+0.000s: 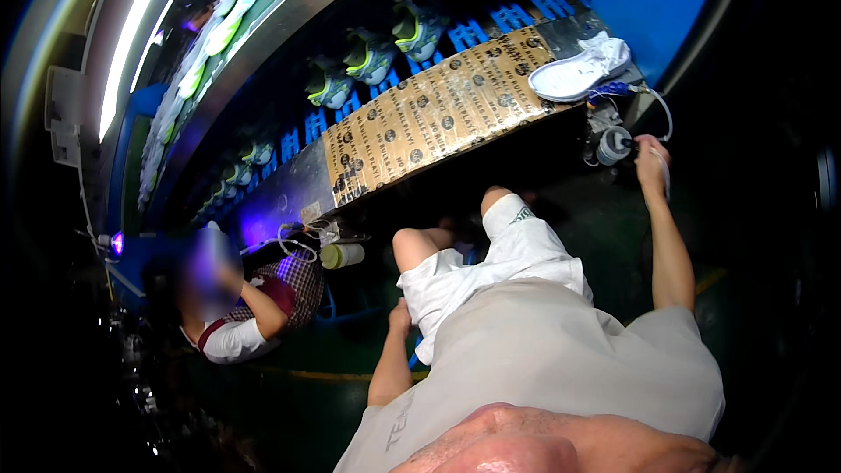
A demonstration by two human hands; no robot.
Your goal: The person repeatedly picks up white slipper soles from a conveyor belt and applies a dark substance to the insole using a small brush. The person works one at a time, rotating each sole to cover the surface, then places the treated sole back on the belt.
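My right hand [653,166] is out at the far right, its fingers curled beside a cup-shaped grey canister [614,146]. It closes around something dark and small that I cannot make out, and a pale tube [667,118] runs down to it. Just above lies a blue-handled tool [611,88], next to a white sneaker [580,73] resting on the ledge. By my left hip hangs my left hand [399,320], close to my white shorts; its fingers are mostly hidden in shadow.
A bench ledge [429,114] covered with printed brown cardboard and clear tape runs in front of me. Behind it, several grey-green shoes [368,60] stand on blue racks [467,34]. To the left sits another person [236,333], near a pale green bottle [342,255]. A blue panel [657,0] rises at the right.
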